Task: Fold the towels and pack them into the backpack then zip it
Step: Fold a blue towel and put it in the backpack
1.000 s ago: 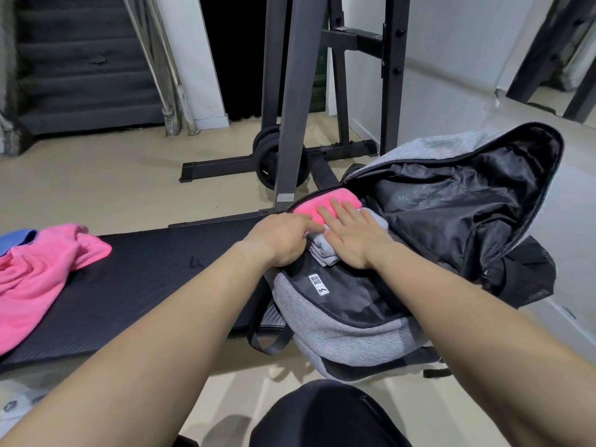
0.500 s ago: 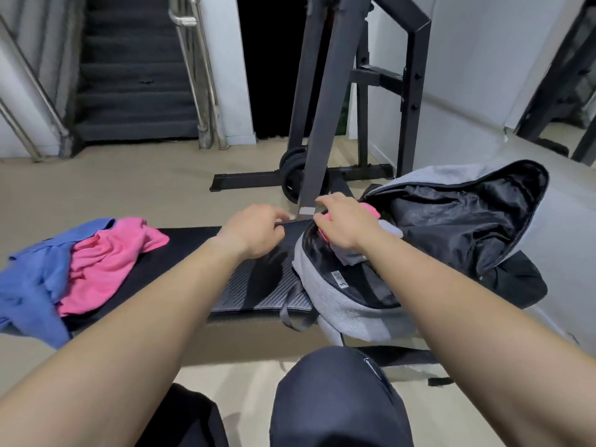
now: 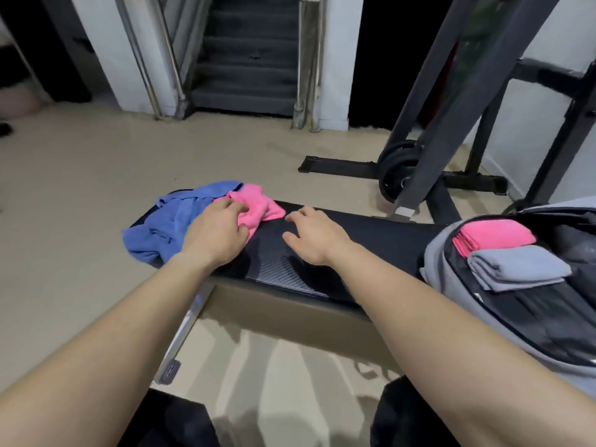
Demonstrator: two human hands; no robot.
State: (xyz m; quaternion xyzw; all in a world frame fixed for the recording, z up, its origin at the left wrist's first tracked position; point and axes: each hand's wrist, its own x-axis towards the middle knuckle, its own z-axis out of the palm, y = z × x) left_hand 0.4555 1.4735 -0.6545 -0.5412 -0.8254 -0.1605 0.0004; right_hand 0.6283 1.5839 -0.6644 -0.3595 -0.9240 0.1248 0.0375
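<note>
Gripping, seemingly, loose pink towel (image 3: 258, 206) beside blue towel (image 3: 167, 222): left hand (image 3: 214, 235); right hand (image 3: 314, 237) spread, empty, above bench (image 3: 374, 233); backpack (image 3: 440, 266) rightward.

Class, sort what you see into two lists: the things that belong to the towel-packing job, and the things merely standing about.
Job in hand:
backpack
folded pink towel and folded grey towel, both inside it
loose pink towel, under the left hand
blue towel
right hand

Standing about:
bench, only the work surface
weight rack
weight plates
stairs
</note>
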